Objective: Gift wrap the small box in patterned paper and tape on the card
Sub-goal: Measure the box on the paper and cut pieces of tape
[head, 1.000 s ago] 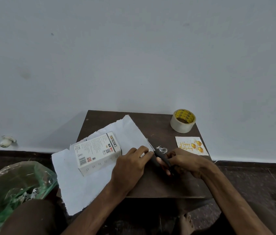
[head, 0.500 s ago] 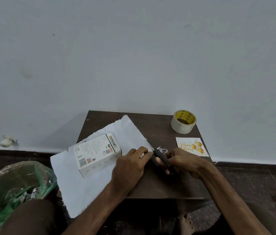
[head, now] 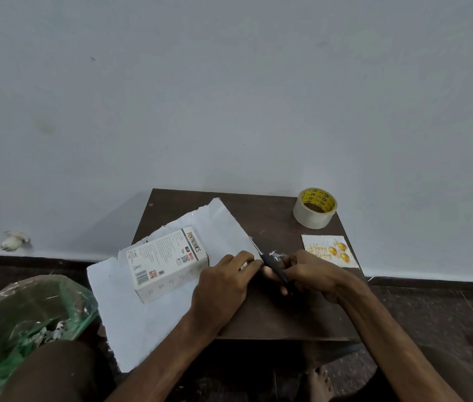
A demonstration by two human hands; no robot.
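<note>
White paper, plain side up, lies across the left part of the dark brown desk and overhangs its near-left edge. We see the small box, white with printed text, lying flat on the paper's middle, one long side turned toward us.

Left hand: forearm enters from the lower centre and the palm faces down. Its fingers curl over the paper's right edge and hold it just beside the box's right end. The thumb is hidden.

Right hand: forearm enters from the lower right and the knuckles face up. Its fingers close round the black handles of the scissors. The blades point away from us along the paper's right edge, and their tip meets it. We cannot tell how far the blades are parted. The two hands sit close together, the scissors between them.

Card: on the desk just beyond the right hand, showing gold balloons. Tape roll: at the far-right corner. Green plastic bag: on the floor, lower left.
</note>
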